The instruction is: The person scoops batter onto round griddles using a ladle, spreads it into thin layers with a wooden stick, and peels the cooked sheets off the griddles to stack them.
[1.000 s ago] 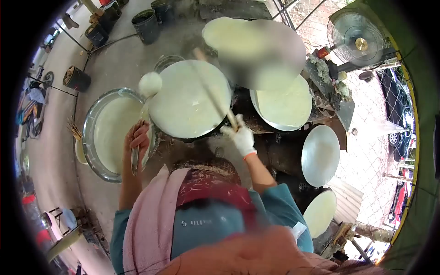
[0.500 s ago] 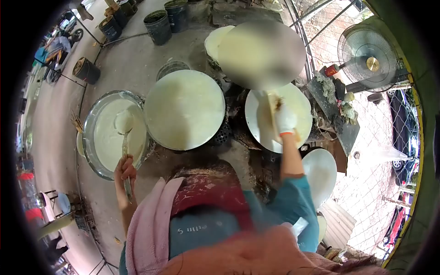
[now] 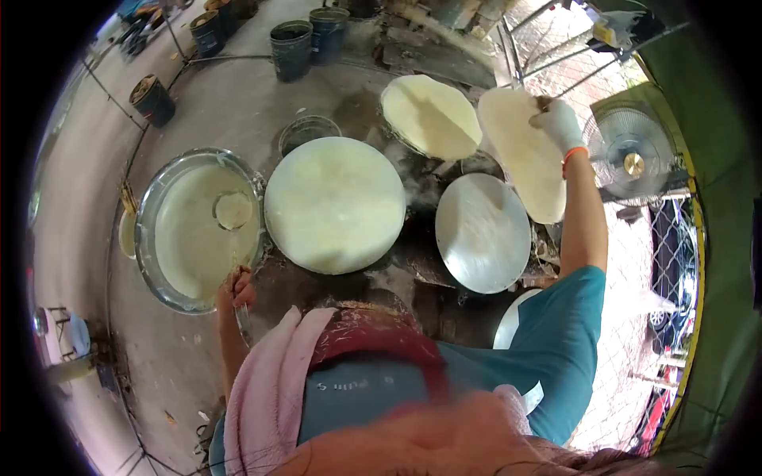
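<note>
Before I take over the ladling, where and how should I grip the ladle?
Likely its handle, by the end projecting past the left hand, from the wearer's side: the round bowl is down at the pale liquid, and the handle leads out toward the basin's near rim.

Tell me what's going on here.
The person's left hand holds a ladle whose far end is at the pale liquid inside a wide basin. The gloved right hand holds up a thin pale sheet near its upper end, beside a silvery pan. A pale round surface lies between basin and pan.
</note>
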`<action>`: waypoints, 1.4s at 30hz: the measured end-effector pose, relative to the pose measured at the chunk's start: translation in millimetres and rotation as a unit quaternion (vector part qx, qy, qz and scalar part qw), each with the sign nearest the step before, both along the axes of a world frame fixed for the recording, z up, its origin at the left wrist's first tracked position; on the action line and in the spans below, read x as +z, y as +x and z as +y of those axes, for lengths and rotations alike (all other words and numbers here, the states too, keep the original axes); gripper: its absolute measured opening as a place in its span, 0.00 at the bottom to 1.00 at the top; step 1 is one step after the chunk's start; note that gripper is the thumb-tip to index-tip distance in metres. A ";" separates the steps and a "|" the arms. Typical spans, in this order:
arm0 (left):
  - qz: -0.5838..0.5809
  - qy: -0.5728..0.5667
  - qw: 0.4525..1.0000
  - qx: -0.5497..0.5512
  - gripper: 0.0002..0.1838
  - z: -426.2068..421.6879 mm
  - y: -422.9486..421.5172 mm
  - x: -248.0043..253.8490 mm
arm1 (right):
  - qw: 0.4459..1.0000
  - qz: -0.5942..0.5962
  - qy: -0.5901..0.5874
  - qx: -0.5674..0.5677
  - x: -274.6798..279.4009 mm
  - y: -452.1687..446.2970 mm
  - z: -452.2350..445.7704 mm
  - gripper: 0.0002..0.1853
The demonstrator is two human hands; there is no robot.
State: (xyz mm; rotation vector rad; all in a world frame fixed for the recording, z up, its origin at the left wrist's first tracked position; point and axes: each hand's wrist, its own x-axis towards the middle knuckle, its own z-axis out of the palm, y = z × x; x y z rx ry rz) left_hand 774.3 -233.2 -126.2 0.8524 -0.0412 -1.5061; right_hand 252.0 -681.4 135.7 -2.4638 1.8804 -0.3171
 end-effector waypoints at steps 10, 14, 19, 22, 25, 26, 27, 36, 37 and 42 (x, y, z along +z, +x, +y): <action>-0.052 0.026 0.988 0.147 0.16 7.4 -75.8 44.9 | 0.856 -0.505 0.033 -0.104 -193.5 -68.4 -167.0 0.17; 0.008 -0.049 0.979 0.196 0.15 3.4 -101.0 67.2 | 0.766 -0.569 0.070 -0.292 -291.3 -23.4 -152.2 0.17; -0.010 -0.030 0.975 0.220 0.15 7.8 -108.8 82.9 | 0.641 -0.658 0.095 -0.383 -363.9 -4.3 -127.4 0.17; 0.004 -0.045 0.976 0.214 0.16 15.9 -97.6 77.6 | 0.664 -0.654 0.072 -0.357 -373.6 1.5 -117.9 0.19; -0.006 -0.020 0.976 0.219 0.17 24.2 -80.1 70.6 | 0.694 -0.665 0.060 -0.269 -389.7 5.4 -113.3 0.20; -0.016 0.009 0.973 0.232 0.17 22.9 -74.0 70.5 | 0.750 -0.611 0.032 -0.251 -391.3 6.5 -109.6 0.20; -0.025 0.041 0.968 0.248 0.17 23.4 -65.4 71.1 | 0.801 -0.554 0.008 -0.228 -394.1 9.4 -105.4 0.20; -0.702 0.166 0.658 -0.216 0.07 51.6 114.3 -69.0 | 0.894 -0.409 -0.045 -0.176 -300.1 127.7 140.2 0.32; -0.768 0.163 0.564 -0.255 0.06 50.0 135.6 -91.5 | 0.887 -0.434 0.006 -0.161 -285.9 157.4 190.9 0.30; -0.803 0.072 0.473 -0.354 0.06 -14.4 202.7 -140.0 | 0.873 -0.434 0.157 -0.160 -306.9 251.1 365.6 0.29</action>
